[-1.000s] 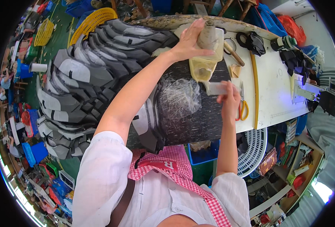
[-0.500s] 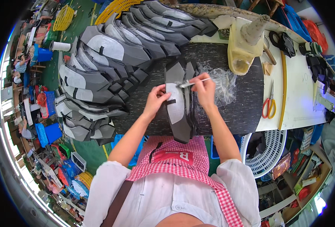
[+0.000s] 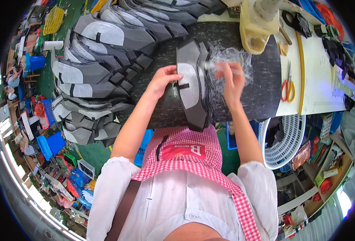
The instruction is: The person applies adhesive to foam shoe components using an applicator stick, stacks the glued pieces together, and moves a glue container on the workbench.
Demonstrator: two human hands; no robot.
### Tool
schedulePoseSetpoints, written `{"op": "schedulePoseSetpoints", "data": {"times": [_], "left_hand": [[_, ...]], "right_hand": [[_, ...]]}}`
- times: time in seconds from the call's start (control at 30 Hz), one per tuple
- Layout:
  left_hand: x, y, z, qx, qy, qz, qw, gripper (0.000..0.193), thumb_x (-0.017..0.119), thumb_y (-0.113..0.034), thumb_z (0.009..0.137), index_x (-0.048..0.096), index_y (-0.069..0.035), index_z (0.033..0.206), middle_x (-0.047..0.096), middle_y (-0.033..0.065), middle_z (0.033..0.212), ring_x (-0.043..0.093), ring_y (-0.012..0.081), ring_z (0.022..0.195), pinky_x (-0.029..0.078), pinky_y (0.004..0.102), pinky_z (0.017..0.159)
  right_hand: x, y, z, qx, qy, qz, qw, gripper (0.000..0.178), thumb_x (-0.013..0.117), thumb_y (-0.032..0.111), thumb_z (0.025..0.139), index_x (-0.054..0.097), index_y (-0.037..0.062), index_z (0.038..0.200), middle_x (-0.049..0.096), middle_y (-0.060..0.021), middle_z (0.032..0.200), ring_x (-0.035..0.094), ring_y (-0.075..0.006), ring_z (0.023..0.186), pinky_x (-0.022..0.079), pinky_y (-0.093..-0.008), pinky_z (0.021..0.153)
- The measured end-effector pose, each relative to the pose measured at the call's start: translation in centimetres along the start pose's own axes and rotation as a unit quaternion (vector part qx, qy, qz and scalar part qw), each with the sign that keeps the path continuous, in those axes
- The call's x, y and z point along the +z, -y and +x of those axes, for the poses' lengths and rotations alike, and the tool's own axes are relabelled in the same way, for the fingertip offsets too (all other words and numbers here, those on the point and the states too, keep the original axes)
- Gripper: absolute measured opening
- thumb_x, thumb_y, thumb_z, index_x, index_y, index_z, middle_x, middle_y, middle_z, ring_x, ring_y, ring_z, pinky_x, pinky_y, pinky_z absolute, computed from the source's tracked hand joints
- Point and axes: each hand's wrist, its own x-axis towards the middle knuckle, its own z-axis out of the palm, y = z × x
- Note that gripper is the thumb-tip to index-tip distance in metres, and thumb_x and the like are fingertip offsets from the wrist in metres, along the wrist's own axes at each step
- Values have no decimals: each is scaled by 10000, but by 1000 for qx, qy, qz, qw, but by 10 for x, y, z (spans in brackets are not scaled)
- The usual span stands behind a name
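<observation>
The left hand presses its fingertips on a grey piece with a white panel, which lies on the dark mat just in front of the person. The right hand is closed around a thin brush; it is blurred, and the brush tip sits at the right edge of the piece.

I think glue can go wrong here. The dried glue threads on the mat are just beside the piece, so they may stick to it. If the left fingers slip, the piece may shift under the brush and the glue line will be uneven.

The mat covers a white table. Many similar pieces lie overlapped at the left. A yellowish glue pot stands at the far side, and scissors with orange handles lie at the right. The room around is a crowded workshop with a green floor and coloured baskets.
</observation>
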Motion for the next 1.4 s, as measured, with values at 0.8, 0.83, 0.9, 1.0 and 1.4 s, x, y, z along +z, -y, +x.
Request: {"op": "schedulePoseSetpoints", "data": {"times": [0.8,0.83,0.9,1.0,1.4], "left_hand": [[23,-1,-46,151,53,-35,987,515,529,6,900,370,-22,1388,581,84,1238,539,158,1149,403,319,995],[21,2,-50,164,46,-35,985,507,527,7,902,375,-22,1384,576,80,1245,535,157,1154,402,314,994],[22,4,-59,183,37,-21,982,504,525,7,904,375,-21,1384,574,79,1246,534,156,1153,403,315,994],[42,2,-87,189,47,21,981,492,543,14,893,394,-9,1362,574,63,1222,536,149,1120,408,303,977],[-68,-183,-85,477,-617,459,425,600,701,-70,809,409,41,1321,435,193,1339,401,296,1272,341,399,1049]], "right_hand": [[-49,-44,-106,-53,191,-88,976,178,635,38,811,568,15,974,644,-129,1015,654,-211,856,523,-321,713],[-45,-34,-100,-22,132,-28,991,137,582,53,867,545,5,989,639,-127,1011,637,-191,814,515,-316,719],[-20,9,-73,-27,10,102,994,117,469,82,967,518,-14,1011,636,-109,992,631,-164,767,507,-285,703],[-7,-8,-56,62,149,-5,987,95,490,78,955,538,-4,965,637,-92,947,628,-154,750,505,-275,679],[-82,4,-41,-31,-88,-28,995,54,563,22,921,605,-3,944,595,-37,858,521,-63,575,413,-209,508]]}}
